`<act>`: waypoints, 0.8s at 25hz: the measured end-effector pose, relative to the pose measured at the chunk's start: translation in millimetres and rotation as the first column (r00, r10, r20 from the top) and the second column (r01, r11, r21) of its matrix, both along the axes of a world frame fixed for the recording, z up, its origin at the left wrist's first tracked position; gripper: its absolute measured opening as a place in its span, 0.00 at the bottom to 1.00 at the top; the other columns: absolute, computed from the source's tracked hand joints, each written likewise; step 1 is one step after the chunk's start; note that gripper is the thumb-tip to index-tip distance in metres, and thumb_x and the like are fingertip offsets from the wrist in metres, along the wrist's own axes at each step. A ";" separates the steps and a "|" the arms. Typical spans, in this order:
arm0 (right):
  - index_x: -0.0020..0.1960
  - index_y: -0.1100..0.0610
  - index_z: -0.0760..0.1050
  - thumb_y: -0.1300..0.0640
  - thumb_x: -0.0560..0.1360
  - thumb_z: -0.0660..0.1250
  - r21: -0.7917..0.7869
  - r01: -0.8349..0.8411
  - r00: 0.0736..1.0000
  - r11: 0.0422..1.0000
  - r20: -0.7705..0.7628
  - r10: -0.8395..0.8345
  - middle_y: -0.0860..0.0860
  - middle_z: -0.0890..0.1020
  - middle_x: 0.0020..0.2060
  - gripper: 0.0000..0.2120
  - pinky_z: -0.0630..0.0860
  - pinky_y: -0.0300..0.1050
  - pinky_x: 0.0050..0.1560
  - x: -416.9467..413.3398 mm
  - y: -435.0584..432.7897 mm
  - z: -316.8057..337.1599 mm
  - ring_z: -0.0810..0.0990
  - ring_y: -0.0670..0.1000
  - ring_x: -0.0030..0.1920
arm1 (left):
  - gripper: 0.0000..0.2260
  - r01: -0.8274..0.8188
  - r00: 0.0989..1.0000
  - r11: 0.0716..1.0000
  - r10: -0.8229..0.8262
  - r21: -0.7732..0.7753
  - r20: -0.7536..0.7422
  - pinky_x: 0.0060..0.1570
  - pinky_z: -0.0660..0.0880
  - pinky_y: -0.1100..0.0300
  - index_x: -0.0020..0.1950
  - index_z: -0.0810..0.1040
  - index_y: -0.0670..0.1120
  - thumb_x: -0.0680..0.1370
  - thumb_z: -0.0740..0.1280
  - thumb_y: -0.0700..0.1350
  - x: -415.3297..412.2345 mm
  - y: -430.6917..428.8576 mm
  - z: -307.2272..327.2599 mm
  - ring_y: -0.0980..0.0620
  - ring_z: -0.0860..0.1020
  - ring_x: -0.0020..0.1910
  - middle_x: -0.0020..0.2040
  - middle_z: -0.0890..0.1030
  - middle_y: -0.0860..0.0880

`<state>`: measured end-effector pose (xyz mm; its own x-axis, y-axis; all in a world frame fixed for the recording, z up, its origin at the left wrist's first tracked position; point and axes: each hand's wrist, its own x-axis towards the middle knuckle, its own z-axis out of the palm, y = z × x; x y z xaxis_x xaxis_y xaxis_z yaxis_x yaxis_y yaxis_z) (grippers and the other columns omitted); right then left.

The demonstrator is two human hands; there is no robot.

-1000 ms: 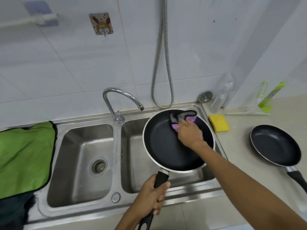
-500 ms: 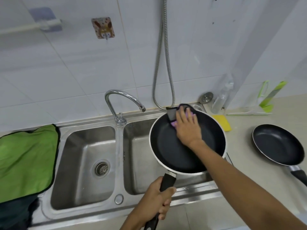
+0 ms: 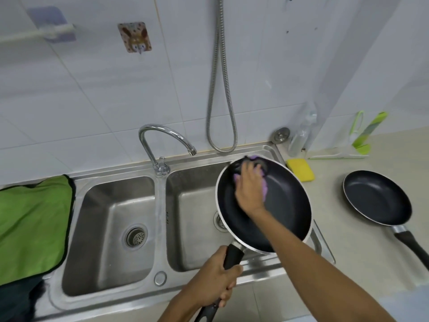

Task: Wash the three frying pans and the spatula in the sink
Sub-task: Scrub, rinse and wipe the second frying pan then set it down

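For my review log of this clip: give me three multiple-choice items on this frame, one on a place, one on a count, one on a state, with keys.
1. Where does the yellow sponge lie?
A. left basin
B. counter right of the sink
C. on the green cloth

2. How many frying pans are visible?
A. two
B. three
C. four

3. What is the faucet doing?
A. running
B. off
C. detached

Key: B, it sits on the counter beside the sink rim; A, one held pan and one counter pan; B, no water leaves the spout.

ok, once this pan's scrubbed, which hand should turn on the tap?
Right, probably. The left hand grips the frying pan by its handle and supports it over the sink; the right hand only presses a cloth and sits nearer the faucet.
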<state>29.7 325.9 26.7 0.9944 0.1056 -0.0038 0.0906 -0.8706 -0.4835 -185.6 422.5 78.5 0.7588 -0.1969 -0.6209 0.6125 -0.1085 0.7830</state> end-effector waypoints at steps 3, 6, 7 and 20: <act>0.74 0.52 0.65 0.50 0.85 0.53 0.184 -0.340 0.906 0.922 -0.200 0.374 0.52 0.72 0.72 0.19 0.69 0.55 0.68 -49.6 28.5 24.4 0.69 0.58 0.72 | 0.10 -0.073 0.997 0.997 0.073 -0.029 -0.004 0.23 0.66 0.60 0.62 0.70 0.46 0.83 0.65 0.46 4.9 -2.8 -6.2 0.53 0.64 0.23 0.31 0.70 0.51; 0.78 0.41 0.59 0.41 0.85 0.45 0.095 -0.646 0.716 0.758 -0.268 0.644 0.39 0.62 0.79 0.23 0.64 0.54 0.75 -80.8 -15.9 33.3 0.64 0.49 0.77 | 0.10 -0.174 0.985 0.983 0.175 -0.048 0.005 0.22 0.64 0.61 0.61 0.70 0.41 0.83 0.65 0.43 10.2 0.8 -14.0 0.52 0.63 0.22 0.30 0.69 0.49; 0.77 0.39 0.60 0.40 0.84 0.42 -0.009 -0.728 0.663 0.686 -0.266 0.700 0.40 0.62 0.79 0.24 0.66 0.57 0.74 -76.8 -43.5 30.4 0.65 0.50 0.77 | 0.10 -0.201 0.979 0.977 0.202 -0.063 0.001 0.21 0.64 0.62 0.62 0.69 0.40 0.84 0.65 0.42 10.4 4.6 -15.4 0.52 0.62 0.22 0.30 0.69 0.49; 0.74 0.57 0.71 0.55 0.83 0.56 0.013 -0.396 0.918 0.918 0.043 0.395 0.55 0.72 0.74 0.20 0.75 0.59 0.65 -6.2 4.3 -2.2 0.67 0.60 0.76 | 0.06 -0.180 0.983 0.984 0.179 -0.019 -0.032 0.23 0.68 0.61 0.60 0.70 0.49 0.85 0.62 0.48 -3.4 -16.6 -5.7 0.52 0.65 0.23 0.31 0.71 0.49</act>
